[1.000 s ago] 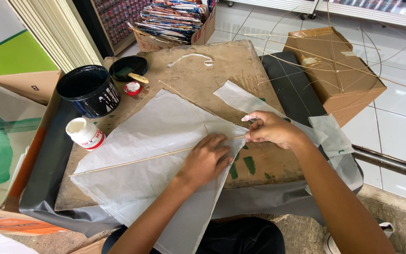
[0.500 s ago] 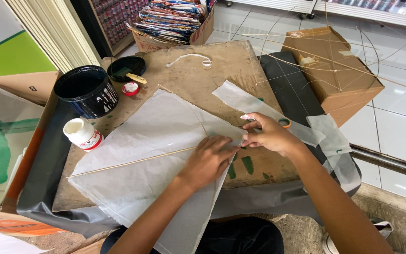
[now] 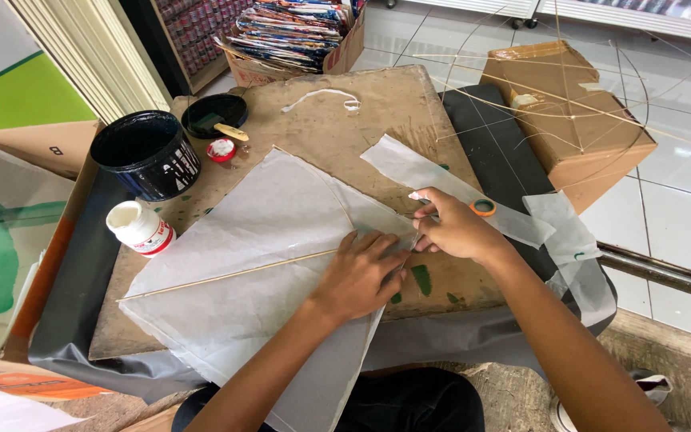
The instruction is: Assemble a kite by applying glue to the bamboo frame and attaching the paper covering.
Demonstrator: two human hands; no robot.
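A large sheet of thin white paper (image 3: 257, 240), kite-shaped, lies on a worn wooden board (image 3: 353, 112). A thin bamboo stick (image 3: 225, 276) runs across the sheet. My left hand (image 3: 357, 276) lies flat on the sheet's right corner, fingers spread, pressing the paper and the stick's end down. My right hand (image 3: 453, 228) is just to its right, fingertips pinching the folded edge of the paper at that corner. A strip of white paper (image 3: 441, 184) lies under and behind my right hand, with an orange-rimmed ring (image 3: 483, 207) on it.
A black bucket (image 3: 149, 156) and a white glue bottle (image 3: 141, 230) stand at the board's left. A black lid with a brush (image 3: 216, 116) and a small red cap (image 3: 221, 150) sit behind. A cardboard box (image 3: 577, 120) with a bamboo kite frame is at right; a box of printed sheets (image 3: 297, 32) behind.
My left hand has slid right along the stick to the paper's corner. My right hand has stayed at the corner, working the edge.
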